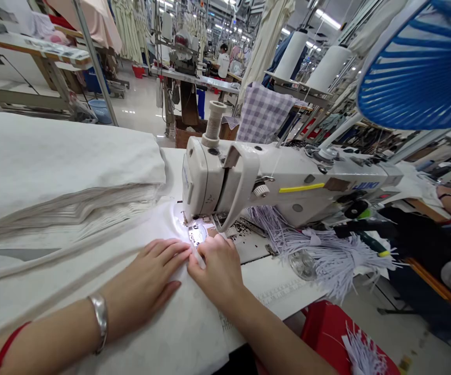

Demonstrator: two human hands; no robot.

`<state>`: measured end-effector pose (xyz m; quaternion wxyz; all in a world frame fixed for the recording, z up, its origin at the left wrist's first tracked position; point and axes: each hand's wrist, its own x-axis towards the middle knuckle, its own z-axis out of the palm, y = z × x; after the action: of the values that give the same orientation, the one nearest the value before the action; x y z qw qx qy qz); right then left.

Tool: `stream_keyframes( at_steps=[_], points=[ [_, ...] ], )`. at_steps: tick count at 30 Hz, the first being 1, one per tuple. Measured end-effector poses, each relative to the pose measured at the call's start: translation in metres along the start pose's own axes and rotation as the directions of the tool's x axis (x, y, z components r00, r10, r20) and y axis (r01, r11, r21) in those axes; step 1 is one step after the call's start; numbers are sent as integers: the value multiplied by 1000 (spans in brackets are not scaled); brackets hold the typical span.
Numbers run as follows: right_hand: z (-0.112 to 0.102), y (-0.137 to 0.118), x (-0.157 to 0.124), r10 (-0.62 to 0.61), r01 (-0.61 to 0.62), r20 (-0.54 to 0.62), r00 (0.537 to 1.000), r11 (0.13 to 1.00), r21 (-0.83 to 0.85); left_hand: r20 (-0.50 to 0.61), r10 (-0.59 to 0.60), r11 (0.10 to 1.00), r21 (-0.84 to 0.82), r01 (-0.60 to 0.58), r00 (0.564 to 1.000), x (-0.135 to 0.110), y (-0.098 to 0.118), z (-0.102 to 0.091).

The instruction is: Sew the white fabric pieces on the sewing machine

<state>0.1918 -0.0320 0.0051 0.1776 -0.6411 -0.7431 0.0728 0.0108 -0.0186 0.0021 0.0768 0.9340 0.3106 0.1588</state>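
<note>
A white fabric panel (178, 323) lies over the sewing machine bed, its edge running up toward the lit needle area (197, 233). My left hand (151, 273) rests flat on this panel, fingers stretched toward the edge. Just right of it, my right hand (217, 265) is closed, thumb and curled fingers pinching the fabric's edge close to the needle plate. The white sewing machine (296, 182) stands directly beyond both hands, its head above the lit spot. Whatever lies inside the right hand's curled fingers is partly hidden.
A thick stack of white fabric (65, 166) covers the left side. Bundled white strips (327, 255) lie under the machine arm. At lower right is a red container (327, 333) with more strips. A blue fan (421, 67) and thread cones (292, 54) stand above.
</note>
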Motion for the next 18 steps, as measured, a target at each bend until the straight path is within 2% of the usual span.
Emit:
stream_keyframes(
  at_steps=[3, 8, 13, 18],
  points=[
    [0, 0, 0, -19, 19, 4, 1000, 1000, -24, -49, -84, 996, -5, 83, 995, -5, 10, 6],
    [0, 1, -1, -30, 30, 0, 1000, 999, -19, 9, -25, 998, 51, 24, 1000, -5, 2, 4],
    [0, 0, -1, -16, 16, -6, 1000, 1000, -21, 8, 19, 999, 35, -19, 1000, 2, -6, -3],
    [-1, -1, -2, -22, 21, -13, 1000, 999, -27, -19, 53, 995, 81, -51, 998, 1, 1, 0]
  ],
)
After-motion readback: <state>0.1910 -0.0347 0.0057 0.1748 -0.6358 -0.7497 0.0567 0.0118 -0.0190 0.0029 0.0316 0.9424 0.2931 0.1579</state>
